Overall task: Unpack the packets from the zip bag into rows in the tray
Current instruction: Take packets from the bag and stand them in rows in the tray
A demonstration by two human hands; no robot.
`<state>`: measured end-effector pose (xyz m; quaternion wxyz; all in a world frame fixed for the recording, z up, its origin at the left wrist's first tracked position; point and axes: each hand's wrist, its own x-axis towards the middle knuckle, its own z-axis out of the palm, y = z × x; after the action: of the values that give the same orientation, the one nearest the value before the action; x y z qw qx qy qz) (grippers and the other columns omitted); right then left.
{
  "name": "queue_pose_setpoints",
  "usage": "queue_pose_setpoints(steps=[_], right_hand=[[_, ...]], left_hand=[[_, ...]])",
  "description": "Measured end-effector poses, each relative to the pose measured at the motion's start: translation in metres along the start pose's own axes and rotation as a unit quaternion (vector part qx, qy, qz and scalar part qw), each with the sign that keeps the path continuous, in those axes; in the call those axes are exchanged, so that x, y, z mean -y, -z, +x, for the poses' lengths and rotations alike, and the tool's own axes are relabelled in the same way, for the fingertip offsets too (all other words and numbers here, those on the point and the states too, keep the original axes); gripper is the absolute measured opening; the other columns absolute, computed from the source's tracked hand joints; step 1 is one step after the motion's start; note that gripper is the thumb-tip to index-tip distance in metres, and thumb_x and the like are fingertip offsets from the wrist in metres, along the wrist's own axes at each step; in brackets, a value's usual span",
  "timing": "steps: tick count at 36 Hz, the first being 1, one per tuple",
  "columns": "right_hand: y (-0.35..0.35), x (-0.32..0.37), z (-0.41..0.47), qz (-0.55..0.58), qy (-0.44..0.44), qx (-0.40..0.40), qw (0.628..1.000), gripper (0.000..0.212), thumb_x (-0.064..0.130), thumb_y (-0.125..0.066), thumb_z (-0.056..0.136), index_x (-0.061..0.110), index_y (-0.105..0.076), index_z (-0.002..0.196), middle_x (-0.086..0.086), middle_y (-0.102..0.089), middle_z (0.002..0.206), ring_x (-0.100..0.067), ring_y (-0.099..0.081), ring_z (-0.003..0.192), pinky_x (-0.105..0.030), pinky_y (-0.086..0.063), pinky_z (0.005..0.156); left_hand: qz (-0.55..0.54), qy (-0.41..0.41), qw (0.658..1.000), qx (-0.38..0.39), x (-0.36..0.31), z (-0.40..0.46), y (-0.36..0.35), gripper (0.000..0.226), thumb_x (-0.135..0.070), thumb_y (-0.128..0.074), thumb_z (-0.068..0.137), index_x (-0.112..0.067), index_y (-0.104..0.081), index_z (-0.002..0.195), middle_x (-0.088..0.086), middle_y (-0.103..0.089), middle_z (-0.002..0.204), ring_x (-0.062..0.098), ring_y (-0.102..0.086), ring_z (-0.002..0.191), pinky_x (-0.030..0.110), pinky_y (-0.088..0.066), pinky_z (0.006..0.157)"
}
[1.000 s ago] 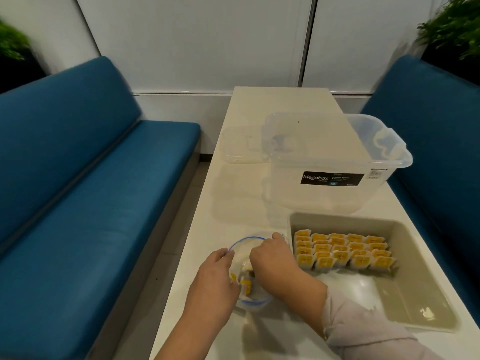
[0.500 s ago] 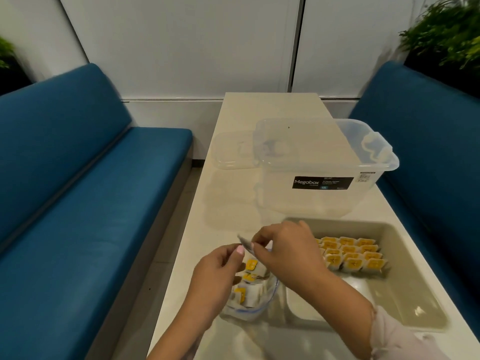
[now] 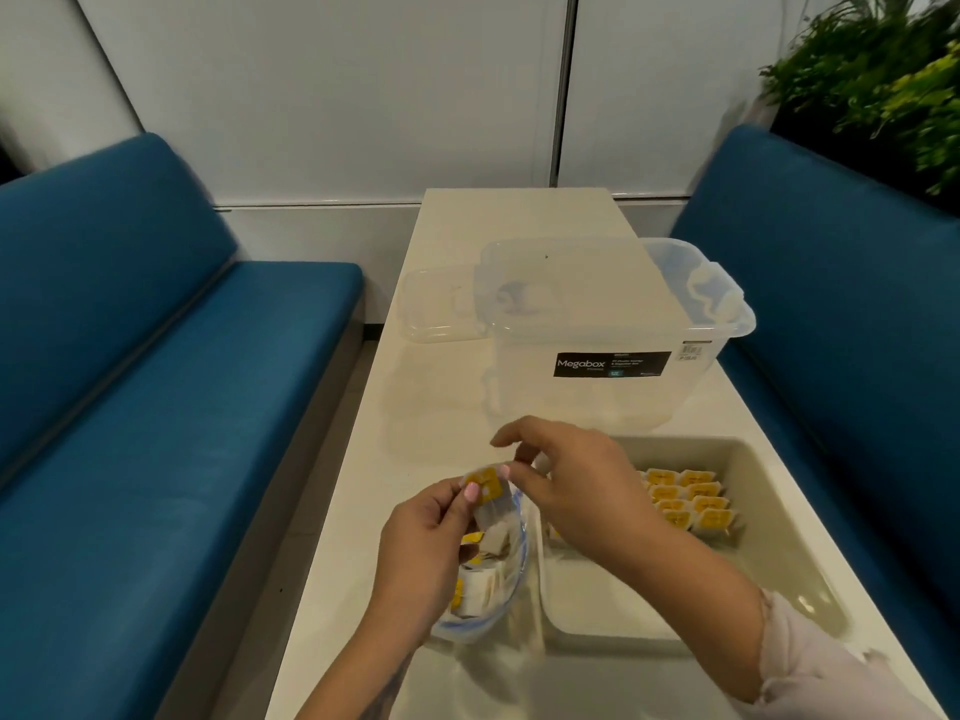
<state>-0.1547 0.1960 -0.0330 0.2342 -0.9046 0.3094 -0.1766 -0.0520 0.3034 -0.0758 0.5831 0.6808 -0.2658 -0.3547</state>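
**Packet lifted at the mouth of the bag**

Blue benches stand on both sides of a long white table (image 3: pixel 395 439), with a pale wall behind and green plants at the far right corner. On the table the left hand (image 3: pixel 421 553) holds up one yellow packet (image 3: pixel 484 485) between thumb and fingers, and the same hand seems also to steady the zip bag (image 3: pixel 493 579), which lies just under and beside its palm with more packets inside. How exactly it holds the bag is hidden by the hand itself.

The right hand (image 3: pixel 576 485) hovers just beside the left one, wrist bent, its thumb and forefinger reaching toward the top edge of the packet. Its fingers are loosely curled and narrow; I cannot tell if they already pinch the packet or only touch it. Under and beyond the right wrist sits the tray (image 3: pixel 769 543), where rows of packets (image 3: pixel 685 501) already stand at its far side.

I judge this as the passing of a packet from one hand to the other. The risk is a slip: the packet is small and smooth, so if the left hand lets go too early it may fall back in the bag or onto the table. Also the standing rows lie close under the right forearm, and a low sleeve could knock them down. A clear storage box (image 3: pixel 613 324) stands farther away, beyond both hands.
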Motion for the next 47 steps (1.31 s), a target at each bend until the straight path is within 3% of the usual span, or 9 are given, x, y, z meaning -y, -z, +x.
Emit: queue_pose_setpoints(steps=[4,7,9,12,18,25,37,42,47], right_hand=[[0.014,-0.005,0.003,-0.078,0.015,0.057,0.995,0.018,0.037,-0.056,0.092,0.035,-0.066,0.107,0.012,-0.061,0.104,-0.01,-0.056,0.094,-0.026,-0.034,0.087],[0.02,-0.007,0.002,-0.121,0.015,0.073,0.99,0.018,0.039,-0.054,0.092,0.033,-0.067,0.102,0.009,-0.064,0.103,-0.012,-0.057,0.093,-0.028,-0.032,0.086],[0.025,-0.01,0.001,-0.139,0.017,0.074,0.987,0.018,0.039,-0.053,0.093,0.033,-0.067,0.103,0.009,-0.065,0.103,-0.014,-0.057,0.093,-0.029,-0.03,0.087],[0.036,-0.017,-0.003,-0.139,0.006,0.063,0.988,0.016,0.036,-0.055,0.092,0.032,-0.069,0.1,0.009,-0.068,0.101,-0.014,-0.057,0.092,-0.026,-0.029,0.079],[0.056,-0.042,-0.014,-0.11,-0.073,0.041,0.99,0.008,0.032,-0.063,0.087,0.029,-0.069,0.091,0.007,-0.07,0.089,-0.015,-0.058,0.091,-0.023,-0.032,0.07],[0.057,-0.078,-0.025,-0.133,-0.141,0.041,0.98,0.004,0.031,-0.062,0.088,0.031,-0.066,0.089,0.007,-0.069,0.088,-0.017,-0.056,0.09,-0.024,-0.035,0.068],[0.033,-0.127,-0.042,-0.204,-0.167,0.081,0.961,0.005,0.026,-0.06,0.087,0.029,-0.064,0.086,0.006,-0.068,0.091,-0.019,-0.059,0.088,-0.027,-0.036,0.075],[0.019,-0.138,-0.041,-0.254,-0.156,0.091,0.95,0.006,0.033,-0.06,0.089,0.033,-0.066,0.091,0.007,-0.043,0.085,-0.017,-0.056,0.093,-0.028,-0.033,0.082],[0.009,-0.141,-0.038,-0.272,-0.152,0.094,0.945,0.011,0.034,-0.06,0.09,0.033,-0.068,0.096,0.004,-0.054,0.1,-0.017,-0.055,0.097,-0.029,-0.035,0.085]], left_hand=[[0.076,-0.031,0.997,0.009,0.0,0.001,-0.009,0.027,-0.025,-0.056,0.092,-0.044,-0.073,0.082,-0.009,-0.074,0.083,0.012,-0.069,0.085,0.034,-0.057,0.071],[0.093,-0.052,0.994,0.021,-0.004,-0.001,-0.018,0.038,-0.022,-0.058,0.09,-0.053,-0.069,0.073,-0.02,-0.072,0.082,-0.008,-0.064,0.077,0.014,-0.049,0.061],[0.107,-0.071,0.991,0.024,-0.008,-0.004,-0.024,0.032,-0.019,-0.059,0.089,-0.05,-0.068,0.083,-0.023,-0.071,0.083,-0.015,-0.058,0.067,0.004,-0.041,0.061],[0.132,-0.069,0.989,0.02,-0.007,-0.007,-0.031,0.028,-0.018,-0.065,0.085,-0.036,-0.066,0.106,-0.026,-0.067,0.095,-0.015,-0.057,0.087,-0.002,-0.04,0.069],[0.3,-0.094,0.949,0.036,0.008,-0.005,-0.039,0.052,-0.018,-0.073,0.078,-0.038,-0.056,0.123,-0.02,-0.058,0.12,0.001,-0.049,0.115,0.022,-0.04,0.099],[0.468,-0.107,0.875,0.059,0.012,-0.009,-0.043,0.06,-0.037,-0.071,0.077,-0.048,-0.043,0.129,-0.029,-0.037,0.138,0.001,-0.03,0.129,0.025,-0.022,0.104],[0.495,-0.08,0.863,0.059,0.01,-0.014,-0.046,0.055,-0.04,-0.07,0.077,-0.054,-0.043,0.124,-0.029,-0.03,0.142,0.0,-0.021,0.133,0.029,-0.013,0.1],[0.487,-0.075,0.868,0.054,0.012,-0.015,-0.046,0.054,-0.038,-0.071,0.076,-0.054,-0.046,0.121,-0.029,-0.033,0.14,-0.001,-0.022,0.131,0.028,-0.012,0.097],[0.49,-0.074,0.867,0.05,0.012,-0.015,-0.047,0.054,-0.038,-0.071,0.076,-0.054,-0.046,0.121,-0.03,-0.033,0.139,-0.002,-0.023,0.131,0.027,-0.011,0.095]])
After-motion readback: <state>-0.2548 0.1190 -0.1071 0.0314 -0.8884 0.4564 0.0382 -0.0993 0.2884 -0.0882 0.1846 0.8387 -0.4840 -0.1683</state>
